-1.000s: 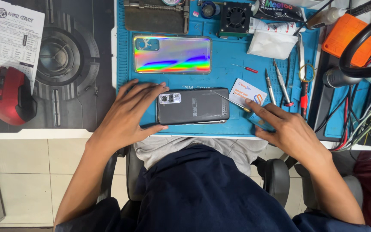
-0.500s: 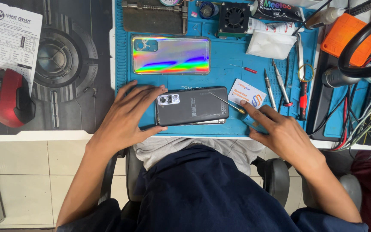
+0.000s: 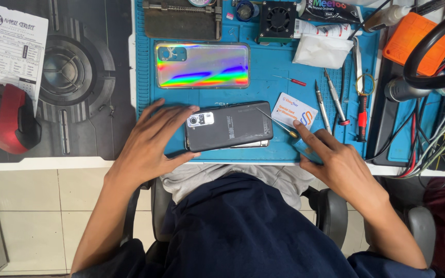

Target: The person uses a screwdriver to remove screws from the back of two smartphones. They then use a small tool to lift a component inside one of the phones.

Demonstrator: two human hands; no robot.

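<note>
The dark grey phone lies face down near the front edge of the blue work mat, camera end toward the left hand. That hand lies flat and spread, fingers open, their tips pressing the phone's left end, apparently to keep it from sliding; it grips nothing. The right hand has its fingers loosely curled with the forefinger stretched out onto a white card just beside the phone's right end. A thin metal pick slants from the phone's back toward that hand; whether the hand actually holds it, I cannot tell.

Counting what lies about: one iridescent back cover above the phone, set apart on the mat as though out of the way; two slim screwdrivers side by side to the right, within easy reach, plus one small red-tipped pin; one folded white cloth; one small black fan. On the dark mat at the left sit one red mouse and one printed sheet.
</note>
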